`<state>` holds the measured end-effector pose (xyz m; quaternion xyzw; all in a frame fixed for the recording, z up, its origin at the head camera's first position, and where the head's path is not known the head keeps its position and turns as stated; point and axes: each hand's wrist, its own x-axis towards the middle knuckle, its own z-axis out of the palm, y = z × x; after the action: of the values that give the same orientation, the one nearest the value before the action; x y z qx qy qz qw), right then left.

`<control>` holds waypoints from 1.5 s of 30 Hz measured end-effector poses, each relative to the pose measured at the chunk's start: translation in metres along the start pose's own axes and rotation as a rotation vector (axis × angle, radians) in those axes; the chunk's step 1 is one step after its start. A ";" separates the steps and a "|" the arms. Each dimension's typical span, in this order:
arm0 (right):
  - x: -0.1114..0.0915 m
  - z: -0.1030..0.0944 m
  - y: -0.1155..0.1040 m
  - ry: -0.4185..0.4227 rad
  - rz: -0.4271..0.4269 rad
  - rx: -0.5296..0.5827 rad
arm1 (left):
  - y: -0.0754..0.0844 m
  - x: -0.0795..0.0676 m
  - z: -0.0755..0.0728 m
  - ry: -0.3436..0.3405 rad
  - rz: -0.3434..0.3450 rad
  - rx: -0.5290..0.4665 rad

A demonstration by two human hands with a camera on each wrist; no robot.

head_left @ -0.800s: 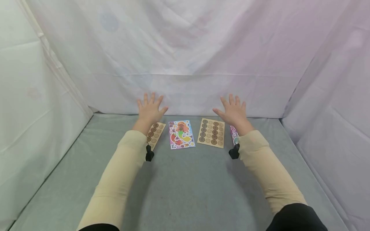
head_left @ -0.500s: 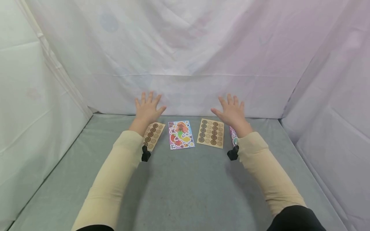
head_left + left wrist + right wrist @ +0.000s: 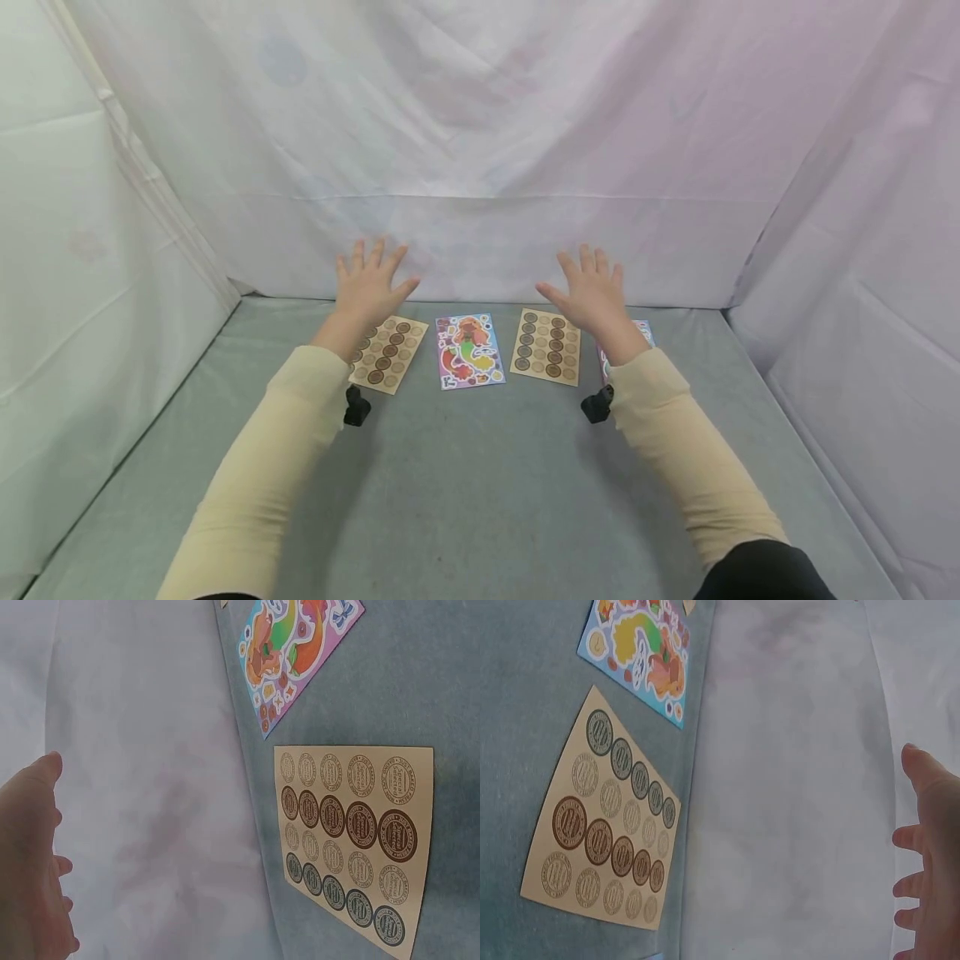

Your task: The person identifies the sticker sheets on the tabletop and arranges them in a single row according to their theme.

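My left hand (image 3: 367, 292) is held up with spread fingers above a tan sticker sheet (image 3: 388, 354) of round brown seals; forearm and wrist cover that sheet's left edge. On the other side my right hand (image 3: 592, 293), fingers also spread, hovers with nothing in it. Between the hands lie a colourful mermaid sticker sheet (image 3: 471, 352) and a second tan seal sheet (image 3: 547, 347). Another colourful sheet (image 3: 642, 331) sits mostly hidden behind my right wrist. The left wrist view shows the left seal sheet (image 3: 352, 840) up close; the right wrist view shows the other seal sheet (image 3: 604, 817).
The four-sided surface is a grey cloth-covered table (image 3: 465, 483). A white curtain (image 3: 487, 150) hangs at its back edge, with more white cloth (image 3: 97, 275) along the left and right sides. A small black wrist camera (image 3: 357, 406) sits on each sleeve cuff.
Both hands have drifted left, the left one farther, uncovering more of the left tan sheet. More of the far right colourful sheet shows. The sheets stay where they lie.
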<state>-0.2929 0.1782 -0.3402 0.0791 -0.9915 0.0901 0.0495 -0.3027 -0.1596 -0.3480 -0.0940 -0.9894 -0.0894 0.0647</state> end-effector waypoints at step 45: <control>-0.030 0.037 -0.069 0.118 -0.063 0.280 | -0.044 -0.035 -0.004 0.014 0.019 -0.132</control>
<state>-0.2553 0.1088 -0.3682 0.1107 -0.9617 0.2304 0.0988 -0.2767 -0.2095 -0.3567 -0.1067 -0.9800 -0.1544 0.0664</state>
